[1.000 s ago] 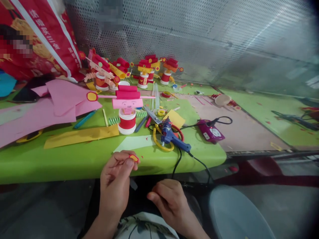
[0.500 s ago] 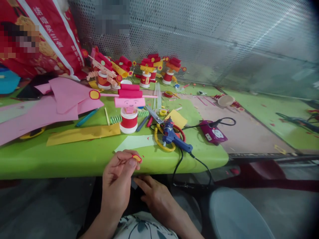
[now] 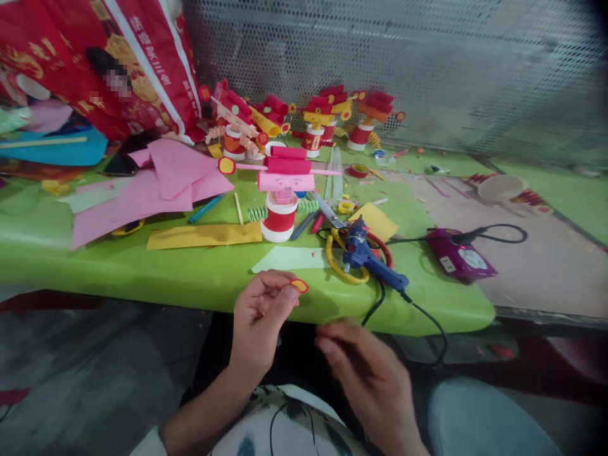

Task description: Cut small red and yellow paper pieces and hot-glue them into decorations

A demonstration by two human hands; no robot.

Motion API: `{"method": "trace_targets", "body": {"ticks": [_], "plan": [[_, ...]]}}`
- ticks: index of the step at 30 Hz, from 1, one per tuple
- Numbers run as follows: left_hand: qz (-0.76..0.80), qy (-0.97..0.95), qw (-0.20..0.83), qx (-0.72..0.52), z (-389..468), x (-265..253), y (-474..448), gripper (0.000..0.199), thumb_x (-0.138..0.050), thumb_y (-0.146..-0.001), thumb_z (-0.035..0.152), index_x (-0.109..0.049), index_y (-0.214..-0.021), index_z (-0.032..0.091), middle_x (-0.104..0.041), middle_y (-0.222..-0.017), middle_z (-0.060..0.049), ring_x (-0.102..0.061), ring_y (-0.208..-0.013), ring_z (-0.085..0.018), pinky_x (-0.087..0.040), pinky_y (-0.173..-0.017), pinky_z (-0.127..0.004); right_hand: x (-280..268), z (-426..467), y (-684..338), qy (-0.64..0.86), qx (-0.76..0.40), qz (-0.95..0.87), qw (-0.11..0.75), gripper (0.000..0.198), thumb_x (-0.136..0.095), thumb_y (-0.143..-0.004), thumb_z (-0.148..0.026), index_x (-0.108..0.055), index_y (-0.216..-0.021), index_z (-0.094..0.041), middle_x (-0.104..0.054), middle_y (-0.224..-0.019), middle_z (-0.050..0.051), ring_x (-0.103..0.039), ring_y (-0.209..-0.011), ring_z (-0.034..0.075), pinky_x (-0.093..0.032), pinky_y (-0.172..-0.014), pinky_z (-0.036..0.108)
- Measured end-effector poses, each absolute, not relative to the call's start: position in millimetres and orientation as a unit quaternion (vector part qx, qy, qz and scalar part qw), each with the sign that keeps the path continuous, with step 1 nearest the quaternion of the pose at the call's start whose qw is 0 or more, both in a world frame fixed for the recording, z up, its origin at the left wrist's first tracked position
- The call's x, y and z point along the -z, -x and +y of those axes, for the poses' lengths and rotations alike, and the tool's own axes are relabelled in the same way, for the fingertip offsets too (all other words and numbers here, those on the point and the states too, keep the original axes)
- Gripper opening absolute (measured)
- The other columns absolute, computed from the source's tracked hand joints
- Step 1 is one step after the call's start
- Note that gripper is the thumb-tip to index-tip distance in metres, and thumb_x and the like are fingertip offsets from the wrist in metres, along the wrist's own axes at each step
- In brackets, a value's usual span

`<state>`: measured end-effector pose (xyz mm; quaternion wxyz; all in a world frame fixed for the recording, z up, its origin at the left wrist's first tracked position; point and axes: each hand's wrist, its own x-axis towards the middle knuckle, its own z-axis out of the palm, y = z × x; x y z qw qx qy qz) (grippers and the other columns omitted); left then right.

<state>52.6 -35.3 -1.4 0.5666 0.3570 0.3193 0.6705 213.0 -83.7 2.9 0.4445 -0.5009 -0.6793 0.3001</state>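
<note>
My left hand [image 3: 263,320] pinches a small red paper disc with a yellow centre [image 3: 299,286] between thumb and fingers, just over the table's front edge. To its right, my right hand [image 3: 368,367] is lifted above my lap; its fingers are bent and blurred, so whether they close on anything is unclear. Beyond the hands stands a paper figure [image 3: 278,218] with a red-and-white drum body, green spring arms, a pink face and red rolls on top. One yellow-and-red disc [image 3: 227,166] sits on the left end of its pink rod; the right end is bare.
A blue glue gun [image 3: 373,256] lies across scissors [image 3: 338,269], its cord hanging over the edge. Around them are a purple power box [image 3: 460,255], a yellow strip [image 3: 204,236] and pink sheets [image 3: 175,180]. Several similar figures [image 3: 313,136] stand behind, beside a red bag [image 3: 142,69].
My right hand has come up from my lap and moved right. The view has turned left, so the table shifts rightward. My left hand still pinches the disc.
</note>
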Motion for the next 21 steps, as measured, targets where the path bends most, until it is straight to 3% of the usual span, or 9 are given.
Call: {"method": "trace_targets", "body": {"ticks": [3,8,10,21], "plan": [[0.338,-0.417,0.53,-0.656,-39,-4,-53,0.005,-0.072,-0.095,0.019,-0.074,-0.09,0.02,-0.072,-0.098,-0.003,-0.067,-0.088,-0.012,-0.052,-0.076,-0.021,-27,-71,-208,0.521,-0.292,-0.631,0.496,0.021,-0.068,-0.1,-0.026,-0.069,-0.12,-0.03,-0.065,-0.102,0.0,-0.059,-0.073,0.011,-0.05,-0.064,0.022],[0.362,-0.484,0.475,-0.64,-44,-12,-53,0.004,-0.072,-0.094,0.018,-0.072,-0.09,0.02,-0.071,-0.097,-0.004,-0.068,-0.089,-0.016,-0.054,-0.083,-0.028,-45,-49,-198,0.474,-0.308,-0.657,0.499,0.004,-0.068,-0.1,-0.024,-0.07,-0.102,-0.026,-0.065,-0.1,0.002,-0.062,-0.083,0.015,-0.051,-0.067,0.025],[0.372,-0.496,0.461,-0.635,-45,-12,-52,0.004,-0.071,-0.094,0.018,-0.072,-0.09,0.02,-0.071,-0.097,-0.005,-0.068,-0.089,-0.017,-0.054,-0.083,-0.029,-46,-46,-196,0.471,-0.3,-0.666,0.494,0.005,-0.066,-0.1,-0.022,-0.068,-0.095,-0.024,-0.065,-0.095,0.003,-0.063,-0.087,0.017,-0.05,-0.067,0.026],[0.376,-0.5,0.473,-0.62,-44,-10,-52,0.004,-0.071,-0.095,0.019,-0.072,-0.091,0.021,-0.07,-0.097,-0.005,-0.068,-0.091,-0.018,-0.053,-0.084,-0.03,-46,-45,-199,0.477,-0.307,-0.685,0.457,0.011,-0.058,-0.105,-0.023,-0.063,-0.094,-0.022,-0.062,-0.087,0.002,-0.058,-0.077,0.016,-0.048,-0.066,0.029]]}}
